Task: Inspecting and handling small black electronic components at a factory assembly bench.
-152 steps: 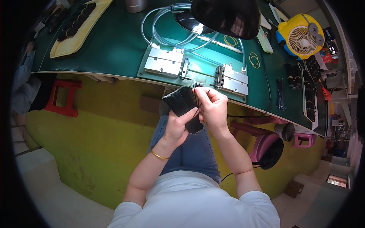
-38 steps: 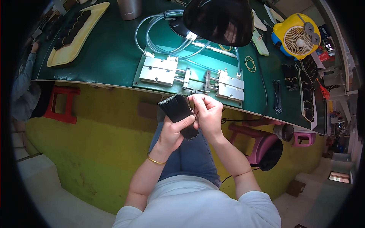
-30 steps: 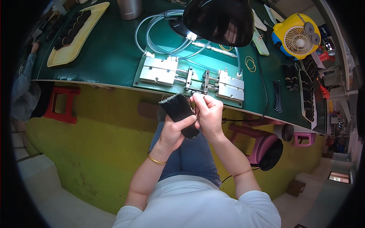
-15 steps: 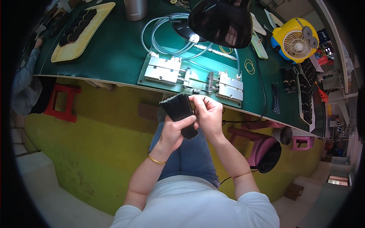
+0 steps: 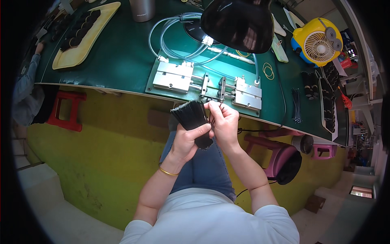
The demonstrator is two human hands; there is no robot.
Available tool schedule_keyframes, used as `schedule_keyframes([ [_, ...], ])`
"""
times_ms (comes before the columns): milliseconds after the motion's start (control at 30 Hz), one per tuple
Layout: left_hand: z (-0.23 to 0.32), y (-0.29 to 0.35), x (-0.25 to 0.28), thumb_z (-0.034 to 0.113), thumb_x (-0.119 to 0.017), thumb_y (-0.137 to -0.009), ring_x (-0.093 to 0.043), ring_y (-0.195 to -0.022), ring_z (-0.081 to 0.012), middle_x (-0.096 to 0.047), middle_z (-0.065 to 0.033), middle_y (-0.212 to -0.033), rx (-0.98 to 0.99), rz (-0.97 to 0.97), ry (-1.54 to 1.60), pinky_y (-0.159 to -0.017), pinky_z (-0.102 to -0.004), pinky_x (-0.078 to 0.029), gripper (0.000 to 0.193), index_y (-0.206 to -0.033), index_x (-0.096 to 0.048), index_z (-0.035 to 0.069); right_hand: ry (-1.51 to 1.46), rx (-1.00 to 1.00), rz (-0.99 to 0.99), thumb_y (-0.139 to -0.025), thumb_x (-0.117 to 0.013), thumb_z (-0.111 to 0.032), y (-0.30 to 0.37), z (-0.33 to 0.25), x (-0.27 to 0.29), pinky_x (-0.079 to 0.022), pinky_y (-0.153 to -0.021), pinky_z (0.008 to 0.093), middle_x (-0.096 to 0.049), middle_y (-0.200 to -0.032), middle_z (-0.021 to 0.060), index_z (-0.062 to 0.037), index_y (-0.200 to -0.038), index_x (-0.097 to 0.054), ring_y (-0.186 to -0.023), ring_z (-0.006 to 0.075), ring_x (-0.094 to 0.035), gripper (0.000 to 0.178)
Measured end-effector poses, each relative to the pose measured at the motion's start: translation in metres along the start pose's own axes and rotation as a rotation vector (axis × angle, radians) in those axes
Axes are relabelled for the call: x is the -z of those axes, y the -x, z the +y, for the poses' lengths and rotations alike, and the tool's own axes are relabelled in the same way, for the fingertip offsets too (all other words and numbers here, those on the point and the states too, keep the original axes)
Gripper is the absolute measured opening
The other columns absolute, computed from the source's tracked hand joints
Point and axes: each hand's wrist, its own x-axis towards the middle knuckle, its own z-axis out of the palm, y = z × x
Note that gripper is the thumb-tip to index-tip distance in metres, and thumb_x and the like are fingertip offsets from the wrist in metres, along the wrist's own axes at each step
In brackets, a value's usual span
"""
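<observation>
My left hand (image 5: 186, 141) is wrapped round a thick bundle of thin black strands (image 5: 190, 115), with cut ends fanned at the top. Close beside it, my right hand (image 5: 223, 124) pinches one or more slim black strands (image 5: 221, 106) between thumb and fingers; their exact number is hard to tell. Just beyond my fingertips, at the table's front edge, is a pneumatic fixture with a left metal cylinder block (image 5: 173, 76) and a right one (image 5: 248, 94). Two dark upright jaws (image 5: 222, 88) face each other between the blocks.
A black lamp (image 5: 237, 26) hangs over the fixture, and clear air hoses (image 5: 162, 40) loop behind it. Yellow tray (image 5: 67, 61) with black bundles lies left; a yellow fan (image 5: 319, 44) and loose black strands (image 5: 297, 106) are right. Another person's sleeve (image 5: 30, 75) shows far left.
The fixture's jaws, blurred and wider apart before, now look sharp and stand closer together. My hands have hardly moved; the view has shifted slightly.
</observation>
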Motion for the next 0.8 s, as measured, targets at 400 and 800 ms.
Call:
schedule_keyframes([
  [400, -0.001, 0.002, -0.008, -0.002, -0.056, -0.076, -0.056, -0.064, -0.0138, -0.056, -0.0057, -0.08, 0.058, -0.053, -0.08, -0.06, -0.0264, -0.047, 0.022, -0.097, -0.052, 0.0, 0.07, 0.097, 0.013, -0.089, -0.049, -0.024, 0.007, -0.007, 0.009, -0.027, -0.029, 0.0189, -0.048, -0.051, 0.0002, -0.0018, -0.065, -0.053, -0.033, 0.0034, -0.038, 0.033],
  [800, -0.003, 0.028, -0.006, -0.002, -0.055, -0.076, -0.056, -0.067, -0.0158, -0.055, -0.0059, -0.082, 0.014, 0.14, -0.123, -0.06, -0.027, -0.047, 0.024, -0.1, -0.052, 0.001, 0.179, 0.197, -0.145, -0.085, -0.055, -0.018, 0.035, -0.004, 0.004, -0.036, -0.035, 0.0182, -0.056, -0.058, 0.0008, -0.0013, -0.081, -0.061, -0.04, 0.0035, -0.046, 0.018],
])
